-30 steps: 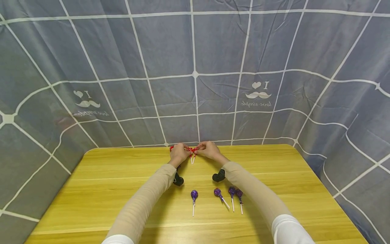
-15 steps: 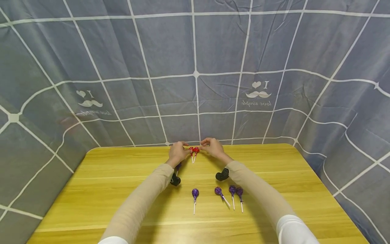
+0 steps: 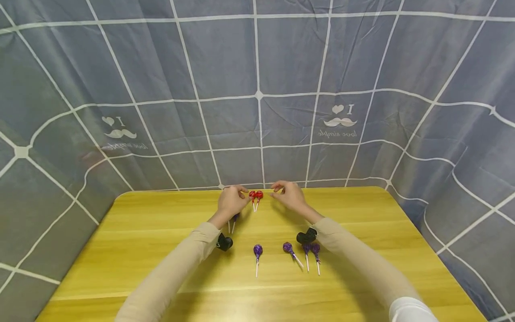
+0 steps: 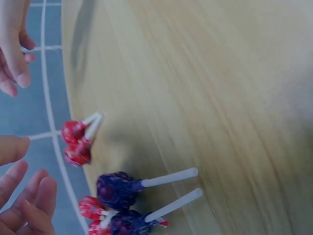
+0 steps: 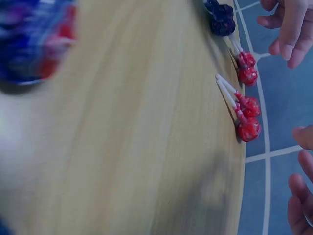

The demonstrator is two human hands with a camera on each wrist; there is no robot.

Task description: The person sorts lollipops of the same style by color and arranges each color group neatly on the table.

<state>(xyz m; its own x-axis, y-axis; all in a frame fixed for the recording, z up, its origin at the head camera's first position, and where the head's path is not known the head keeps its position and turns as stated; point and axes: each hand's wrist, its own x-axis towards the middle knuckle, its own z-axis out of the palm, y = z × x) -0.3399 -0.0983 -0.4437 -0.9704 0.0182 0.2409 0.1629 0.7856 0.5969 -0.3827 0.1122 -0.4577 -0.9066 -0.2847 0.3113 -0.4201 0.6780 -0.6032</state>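
Two red-wrapped lollipops (image 3: 259,195) lie side by side at the table's far edge, their white sticks meeting toward me. My left hand (image 3: 231,201) hovers just left of them with loosely bent fingers and nothing in its grasp. To their right is my right hand (image 3: 291,197), held off the table, thumb and fingers apart. Below the left hand, two purple lollipops (image 4: 117,191) lie with two more red lollipops (image 4: 92,208) at their heads, largely hidden from the head view. In the right wrist view the central red pair (image 5: 249,129) touches neither hand.
Nearer me lie a single purple lollipop (image 3: 257,250), a slanted purple lollipop (image 3: 287,247) and two purple lollipops (image 3: 315,249) side by side, partly behind the black right wrist camera (image 3: 306,235). A grey gridded curtain (image 3: 225,125) hangs beyond the wooden table (image 3: 181,210).
Both hands have let go of the central red lollipops and drawn apart, the right hand moving farther right. The red pair now lies together on the table.
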